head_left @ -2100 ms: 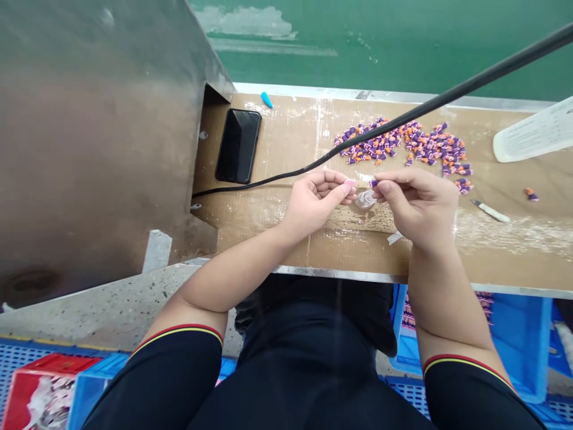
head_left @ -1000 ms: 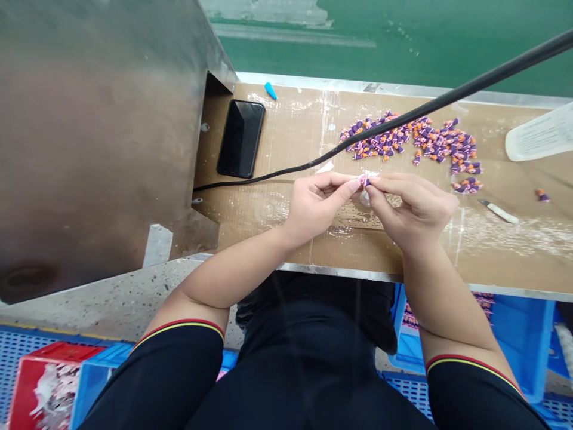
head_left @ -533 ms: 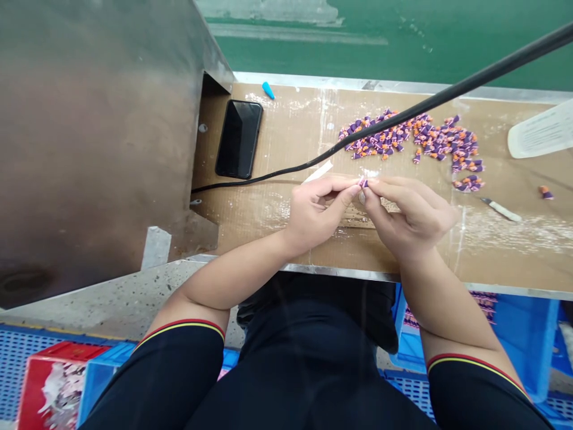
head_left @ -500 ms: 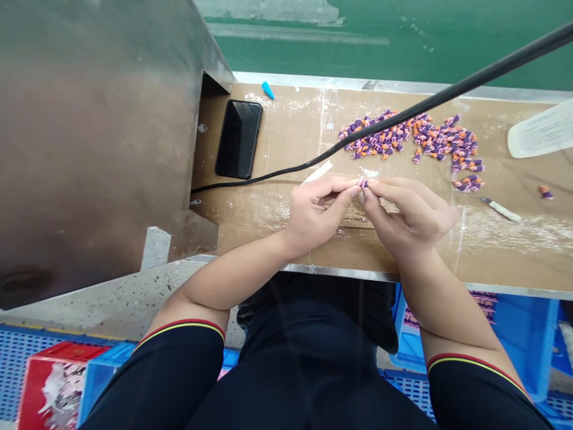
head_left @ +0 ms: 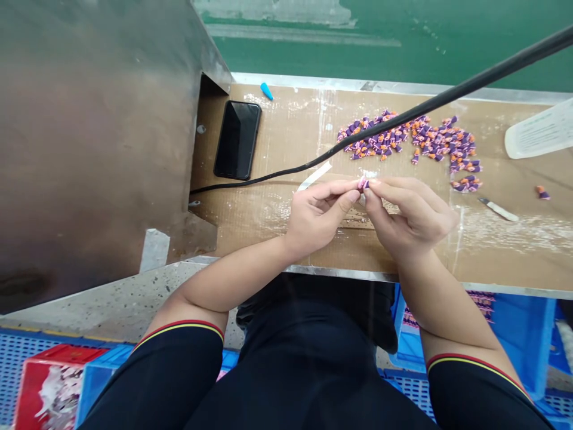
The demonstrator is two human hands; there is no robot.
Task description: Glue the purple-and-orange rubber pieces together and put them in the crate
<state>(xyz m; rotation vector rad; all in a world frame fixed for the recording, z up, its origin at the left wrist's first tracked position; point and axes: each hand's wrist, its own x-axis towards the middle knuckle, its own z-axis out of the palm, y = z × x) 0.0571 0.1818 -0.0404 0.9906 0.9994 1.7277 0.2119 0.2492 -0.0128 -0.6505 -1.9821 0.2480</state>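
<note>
1. Cardboard-topped counter [head_left: 286, 113] before a green wall [head_left: 313, 57].
2. Left hand [head_left: 316, 218] and right hand [head_left: 409, 218]: both grips together, clamped on 1 small purple-and-pink piece [head_left: 363, 184], held above the counter between them.
3. Heap of purple-and-orange pieces [head_left: 403, 140] just beyond the hands.
4. Thin white strip [head_left: 314, 177] near the left hand.

We log one head-worn camera, facing forward and down, close above the cardboard-topped bench [head_left: 286, 119], with the left hand [head_left: 316, 221] and right hand [head_left: 414, 218] near mid-frame.
</note>
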